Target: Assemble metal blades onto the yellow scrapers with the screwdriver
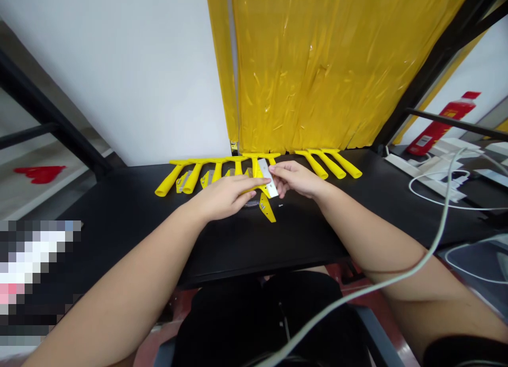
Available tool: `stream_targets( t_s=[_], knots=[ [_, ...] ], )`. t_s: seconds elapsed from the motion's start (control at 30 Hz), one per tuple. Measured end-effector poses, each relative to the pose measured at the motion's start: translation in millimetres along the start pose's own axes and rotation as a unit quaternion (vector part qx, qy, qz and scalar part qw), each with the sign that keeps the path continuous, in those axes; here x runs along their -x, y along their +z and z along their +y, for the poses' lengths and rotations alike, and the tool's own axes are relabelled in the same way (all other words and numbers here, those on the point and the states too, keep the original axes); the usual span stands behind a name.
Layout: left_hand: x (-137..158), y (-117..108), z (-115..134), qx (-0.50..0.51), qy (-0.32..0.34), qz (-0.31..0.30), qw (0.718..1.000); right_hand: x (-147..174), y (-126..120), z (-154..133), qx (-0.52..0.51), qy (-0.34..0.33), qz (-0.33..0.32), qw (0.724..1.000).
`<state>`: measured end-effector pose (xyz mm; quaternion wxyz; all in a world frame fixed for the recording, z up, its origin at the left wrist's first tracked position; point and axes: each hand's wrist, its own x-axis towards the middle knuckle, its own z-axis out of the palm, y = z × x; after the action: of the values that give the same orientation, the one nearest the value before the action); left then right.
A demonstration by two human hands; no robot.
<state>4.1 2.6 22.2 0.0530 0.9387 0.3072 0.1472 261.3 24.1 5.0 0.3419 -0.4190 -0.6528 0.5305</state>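
Observation:
A flat silver blade (263, 167) lies against the head of a yellow scraper handle (260, 190), in front of me at the middle of the black table. My right hand (291, 177) pinches the blade's right edge between thumb and fingers. From the other side, my left hand (228, 195) grips the scraper head, its index finger stretched across the blade. Just below lies a yellow cover plate (267, 209) with small screws on it. One loose screw (281, 205) rests to its right. The left hand partly hides a small dark, shiny item (251, 203).
Several yellow scraper handles (169, 180) line the back of the black table (254, 245), some with plates beside them; three more handles (335, 165) lie right. A white cable (440, 219) crosses my right arm. At far right stands a red bottle (442, 125) by white parts.

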Motion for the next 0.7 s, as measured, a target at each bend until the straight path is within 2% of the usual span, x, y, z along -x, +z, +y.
stream_targets(
  t_s=[0.07, 0.17, 0.23, 0.37, 0.43, 0.5, 0.7],
  knots=[
    [2.1, -5.6, -5.6, -0.002, -0.015, 0.026, 1.000, 2.0, -3.1, -0.2, 0.130, -0.011, 0.002, 0.991],
    [4.4, -13.6, -11.6, -0.012, -0.056, 0.049, 0.997, 8.0, -1.9, -3.4, 0.299, -0.050, -0.040, 0.952],
    [4.7, -16.4, -13.1, -0.018, -0.083, 0.046, 0.995, 13.4, 5.1, -7.8, 0.353, -0.053, -0.064, 0.932],
    [3.5, -15.1, -13.1, -0.017, -0.099, 0.028, 0.995, 24.0, 27.4, -16.7, 0.462, -0.027, -0.051, 0.885],
    [3.1, -13.3, -12.9, -0.009, -0.094, 0.025, 0.995, 27.8, 36.3, -19.1, 0.486, -0.016, -0.048, 0.872],
    [3.1, -12.0, -12.7, -0.001, -0.088, 0.026, 0.996, 30.2, 41.2, -20.4, 0.488, -0.009, -0.046, 0.872],
    [3.9, -12.1, -12.6, -0.003, -0.094, 0.016, 0.995, 34.5, 40.3, -22.5, 0.511, 0.017, -0.043, 0.858]
  ],
)
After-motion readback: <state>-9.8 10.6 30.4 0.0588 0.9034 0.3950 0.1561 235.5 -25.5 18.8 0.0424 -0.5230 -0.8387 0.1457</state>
